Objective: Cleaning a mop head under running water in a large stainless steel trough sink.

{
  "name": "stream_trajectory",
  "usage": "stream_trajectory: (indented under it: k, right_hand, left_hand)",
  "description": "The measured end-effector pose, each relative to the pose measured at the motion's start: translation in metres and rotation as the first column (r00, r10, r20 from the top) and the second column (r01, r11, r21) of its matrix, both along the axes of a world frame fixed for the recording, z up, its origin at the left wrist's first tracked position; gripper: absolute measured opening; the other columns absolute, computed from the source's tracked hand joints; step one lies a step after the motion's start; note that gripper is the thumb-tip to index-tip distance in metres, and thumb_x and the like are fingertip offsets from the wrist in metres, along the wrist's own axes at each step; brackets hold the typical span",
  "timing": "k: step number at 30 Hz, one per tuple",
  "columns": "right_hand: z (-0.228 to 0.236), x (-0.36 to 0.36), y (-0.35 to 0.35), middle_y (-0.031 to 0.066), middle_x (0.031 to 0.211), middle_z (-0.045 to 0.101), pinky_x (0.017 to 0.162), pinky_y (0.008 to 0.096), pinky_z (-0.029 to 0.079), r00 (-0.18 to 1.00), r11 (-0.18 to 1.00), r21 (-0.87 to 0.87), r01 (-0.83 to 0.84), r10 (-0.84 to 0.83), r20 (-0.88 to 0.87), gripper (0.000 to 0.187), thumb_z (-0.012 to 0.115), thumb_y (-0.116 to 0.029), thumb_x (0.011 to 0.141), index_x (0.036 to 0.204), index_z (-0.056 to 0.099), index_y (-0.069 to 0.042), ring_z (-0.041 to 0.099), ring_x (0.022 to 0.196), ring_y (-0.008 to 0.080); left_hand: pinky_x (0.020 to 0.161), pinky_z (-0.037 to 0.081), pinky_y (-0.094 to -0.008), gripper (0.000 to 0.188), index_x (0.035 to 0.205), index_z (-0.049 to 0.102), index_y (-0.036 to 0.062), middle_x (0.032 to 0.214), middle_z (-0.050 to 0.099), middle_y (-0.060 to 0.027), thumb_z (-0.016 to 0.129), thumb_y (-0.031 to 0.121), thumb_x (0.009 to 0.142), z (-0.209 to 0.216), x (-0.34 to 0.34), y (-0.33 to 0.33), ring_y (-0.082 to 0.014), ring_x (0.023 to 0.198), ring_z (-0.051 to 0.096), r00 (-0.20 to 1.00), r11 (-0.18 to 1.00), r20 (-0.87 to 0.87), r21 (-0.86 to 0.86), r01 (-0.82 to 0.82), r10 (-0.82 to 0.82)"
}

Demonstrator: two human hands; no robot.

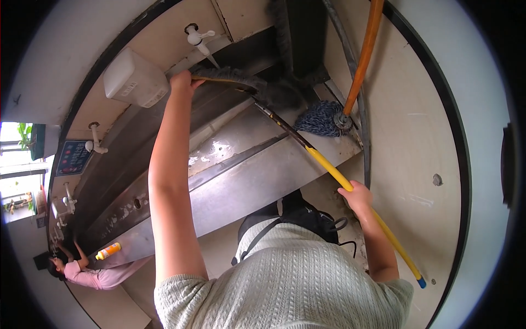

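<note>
My right hand (359, 198) is wrapped round the yellow handle of a long broom (329, 166). The handle slants up to the left, with a worn dark stretch near the head and a blue cap at its lower end. At the far end of my stretched left arm, my left hand (184, 83) closes on one end of the broom's long head (227, 77), which has dark fuzzy bristles and a yellowish edge. The head is over a long metal trough sink (241, 167). Where the handle meets the head, dark bristles partly hide the joint.
A mop (323, 119) with an orange handle leans in the right corner, beside a grey pipe (362, 120). White taps (197, 39) and a white box (135, 78) line the wall. Far left, a person in pink (98, 275) bends at the trough near a yellow bottle (108, 251).
</note>
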State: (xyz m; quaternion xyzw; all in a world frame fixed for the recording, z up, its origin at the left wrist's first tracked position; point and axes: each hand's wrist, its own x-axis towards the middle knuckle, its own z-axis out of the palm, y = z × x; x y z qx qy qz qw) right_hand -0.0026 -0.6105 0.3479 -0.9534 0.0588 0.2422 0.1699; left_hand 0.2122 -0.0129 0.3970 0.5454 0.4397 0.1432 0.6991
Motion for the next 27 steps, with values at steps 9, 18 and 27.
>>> stream_trajectory:
  k: [9,18,27]
  right_hand:
    - [0.04,0.002,0.002,0.011,0.093,0.072,0.076,0.0425,0.052,0.994,0.999,-0.034,-0.036,0.032,-0.102,0.048,0.076,-0.048,0.077,0.109,0.07,-0.012,0.069,0.089,0.0322]
    - [0.07,0.017,0.005,0.0114,0.089,0.071,0.075,0.0416,0.051,0.991,0.996,0.055,-0.069,0.075,-0.112,0.044,0.074,-0.047,0.08,0.105,0.071,-0.011,0.068,0.086,0.0321]
    - [0.073,0.028,0.006,0.0095,0.087,0.07,0.072,0.0403,0.05,0.983,0.967,0.246,-0.064,0.104,-0.151,0.038,0.074,-0.043,0.083,0.104,0.071,-0.012,0.068,0.083,0.0303]
  left_hand:
    - [0.077,0.064,-0.0584,0.025,0.117,0.042,-0.0126,0.118,0.048,-0.0267,0.047,-0.001,0.095,0.021,0.007,-0.017,-0.0452,0.1,0.061,0.997,0.992,0.059,-0.122,-0.035,0.043]
    - [0.087,0.059,-0.0643,0.025,0.121,0.042,-0.0098,0.126,0.044,-0.0228,0.043,0.0,0.098,0.037,0.01,-0.004,-0.0434,0.115,0.053,0.993,0.982,0.025,-0.152,-0.114,0.119]
    - [0.08,0.06,-0.065,0.03,0.124,0.044,-0.0097,0.127,0.043,-0.0261,0.044,0.001,0.096,0.032,0.017,0.032,-0.0474,0.114,0.052,0.995,0.985,0.055,-0.158,-0.075,0.084]
